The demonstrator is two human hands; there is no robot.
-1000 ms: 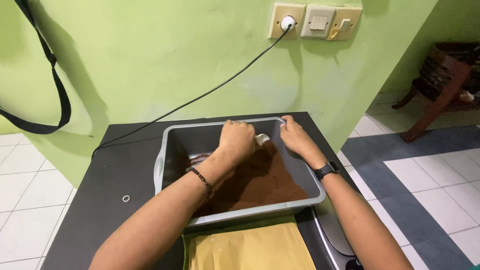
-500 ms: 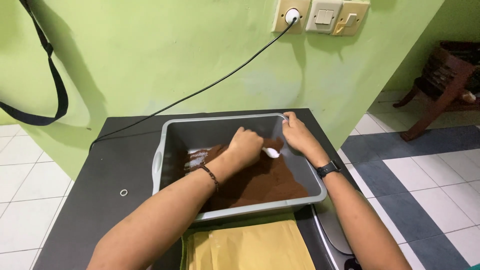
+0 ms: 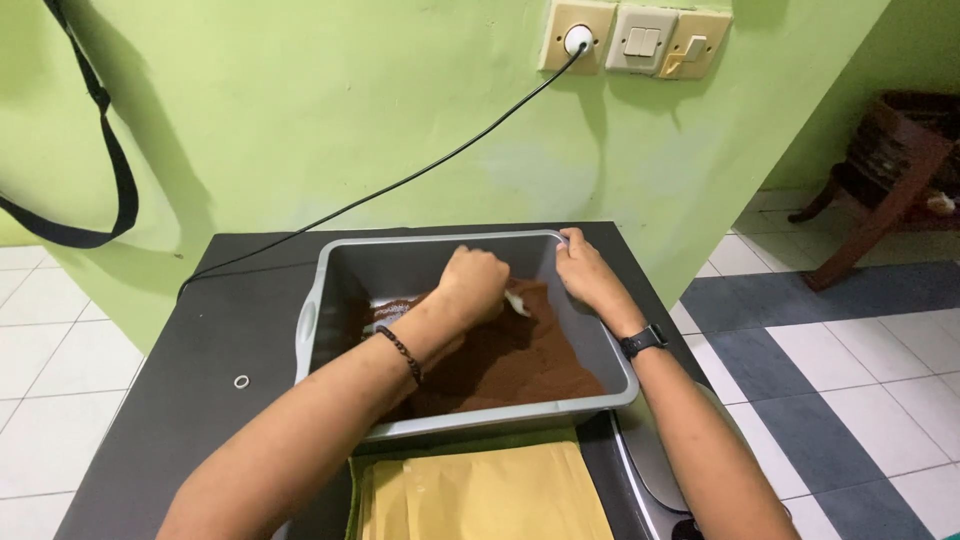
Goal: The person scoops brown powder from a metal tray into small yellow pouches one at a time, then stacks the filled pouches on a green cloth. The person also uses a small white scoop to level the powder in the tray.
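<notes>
A grey plastic tub sits on a black table and holds dark brown powder. My left hand is inside the tub, closed around a small white scoop whose tip rests on the powder. A beaded bracelet circles that wrist. My right hand grips the tub's far right rim, with a black watch on its wrist.
A stack of yellow-brown envelopes lies in front of the tub. A small ring rests on the black table. A black cable runs from a wall socket. A wooden chair stands at the right on tiled floor.
My left hand has slid from the tub's far rim down into the powder with the scoop. The right hand stays on the rim.
</notes>
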